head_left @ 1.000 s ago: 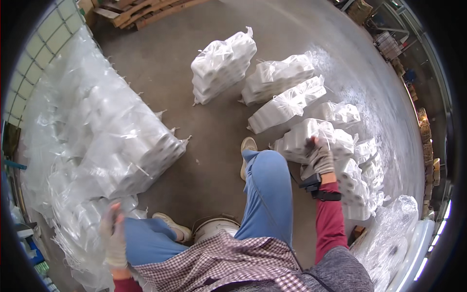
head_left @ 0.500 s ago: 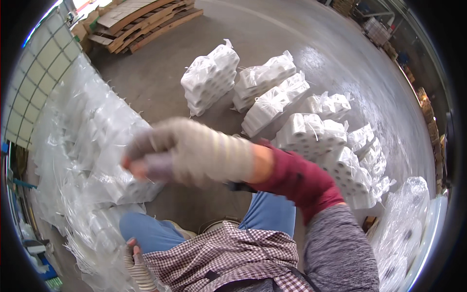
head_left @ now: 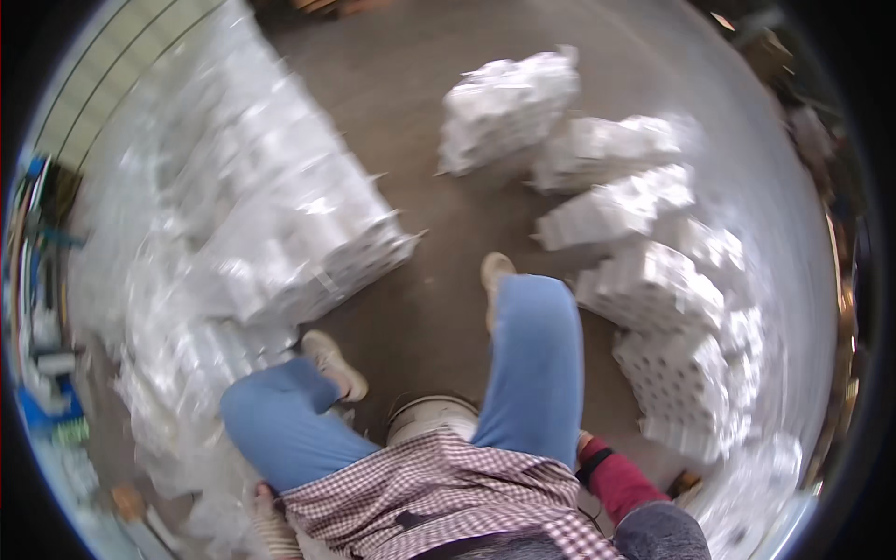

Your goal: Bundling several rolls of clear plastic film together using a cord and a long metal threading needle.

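Note:
My left hand (head_left: pixel 268 521), in a striped knit glove, is low beside my left thigh, against a heap of clear plastic bags (head_left: pixel 173 411). Its fingers are mostly hidden. My right hand (head_left: pixel 585 446) is down by the outer side of my right thigh; only a sliver shows above a dark band and maroon sleeve. Whatever it may hold is out of sight. Left of my legs, white bagged packs (head_left: pixel 308 215) with round openings in their ends are stacked under clear film. To the right, several similar packs (head_left: pixel 509 112) stand in a curved row on the floor.
I sit with knees apart on a round white seat (head_left: pixel 431 417). Grey concrete floor (head_left: pixel 425 280) runs between the stack and the row. A film-wrapped bundle (head_left: pixel 761 485) lies at the lower right. A gridded pale container (head_left: pixel 112 70) stands at the far left; a blue item (head_left: pixel 51 406) is below it.
My right arm has swung from across the middle down to my right side. My view has shifted, so the packs appear farther right and the wooden pallets are nearly out of sight.

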Available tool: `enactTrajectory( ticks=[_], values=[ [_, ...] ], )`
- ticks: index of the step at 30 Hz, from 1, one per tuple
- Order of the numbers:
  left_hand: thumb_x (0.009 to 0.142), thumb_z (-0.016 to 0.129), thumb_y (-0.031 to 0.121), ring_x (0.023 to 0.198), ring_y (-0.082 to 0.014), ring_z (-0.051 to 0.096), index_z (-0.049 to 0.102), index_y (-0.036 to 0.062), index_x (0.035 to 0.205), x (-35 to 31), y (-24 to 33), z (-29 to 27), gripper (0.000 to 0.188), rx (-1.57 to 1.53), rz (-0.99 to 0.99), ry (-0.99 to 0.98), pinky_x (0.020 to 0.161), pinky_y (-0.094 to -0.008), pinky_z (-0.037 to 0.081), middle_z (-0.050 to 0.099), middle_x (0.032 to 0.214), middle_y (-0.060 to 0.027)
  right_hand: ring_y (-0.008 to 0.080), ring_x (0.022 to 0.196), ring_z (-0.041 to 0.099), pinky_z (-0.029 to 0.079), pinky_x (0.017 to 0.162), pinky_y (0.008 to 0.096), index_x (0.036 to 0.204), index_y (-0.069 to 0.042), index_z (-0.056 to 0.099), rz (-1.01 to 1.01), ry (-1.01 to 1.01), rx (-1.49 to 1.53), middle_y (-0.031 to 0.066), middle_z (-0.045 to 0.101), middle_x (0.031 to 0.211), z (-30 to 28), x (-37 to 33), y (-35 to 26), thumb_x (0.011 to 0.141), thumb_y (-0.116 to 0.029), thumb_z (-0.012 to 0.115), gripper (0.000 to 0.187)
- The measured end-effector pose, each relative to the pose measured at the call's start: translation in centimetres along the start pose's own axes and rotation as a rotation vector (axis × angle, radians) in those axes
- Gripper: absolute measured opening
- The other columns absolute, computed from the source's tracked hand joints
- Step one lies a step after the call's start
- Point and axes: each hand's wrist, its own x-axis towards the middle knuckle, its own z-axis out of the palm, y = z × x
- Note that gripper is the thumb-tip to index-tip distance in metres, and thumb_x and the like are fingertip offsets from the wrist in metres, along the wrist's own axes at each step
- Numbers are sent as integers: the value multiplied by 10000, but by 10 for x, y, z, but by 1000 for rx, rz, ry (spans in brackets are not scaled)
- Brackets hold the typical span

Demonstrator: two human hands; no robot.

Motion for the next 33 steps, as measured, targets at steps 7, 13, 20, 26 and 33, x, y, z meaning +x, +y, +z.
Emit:
enactTrajectory(
  ticks=[7, 13, 20, 26, 33],
  values=[
    [891, 524, 203, 831, -225, 580, 585, 10, 962, -22, -65, 2, 215, 94, -605, 119, 745, -327, 460, 609, 905, -103, 245, 968, 535, 449, 842, 370, 1183, -20, 488, -173, 716, -608, 148, 537, 1149, 22, 121, -323, 839, -371, 582, 501],
    [880, 531, 195, 825, -243, 582, 587, 16, 962, -28, -48, 33, 205, 260, -797, 173, 747, -338, 462, 615, 899, -109, 238, 905, 554, 460, 788, 371, 1124, -15, 513, -100, 891, -815, 137, 564, 1072, -8, 212, -458, 852, -354, 568, 437],
    [866, 539, 185, 818, -265, 585, 590, 23, 961, -13, -10, 55, 195, 467, -716, 60, 750, -351, 464, 622, 892, -116, 230, 833, 576, 472, 726, 372, 1054, -10, 544, -45, 893, -770, 124, 596, 982, -22, 152, -418, 866, -333, 551, 374],
    [854, 546, 177, 812, -283, 587, 592, 30, 961, 18, 2, 52, 188, 824, -414, -177, 752, -362, 466, 627, 885, -122, 223, 771, 595, 483, 672, 373, 994, -5, 569, -81, 1060, -644, 113, 623, 905, -62, 35, -351, 879, -315, 537, 332],
    [840, 554, 167, 805, -305, 589, 595, 37, 960, 31, 6, 24, 182, 1340, 84, -311, 755, -375, 469, 634, 878, -129, 129, 733, 588, 465, 592, 242, 934, -44, 620, -1075, 1376, -241, 35, 597, 793, -20, -143, -461, 828, -283, 640, 262]
  ],
)
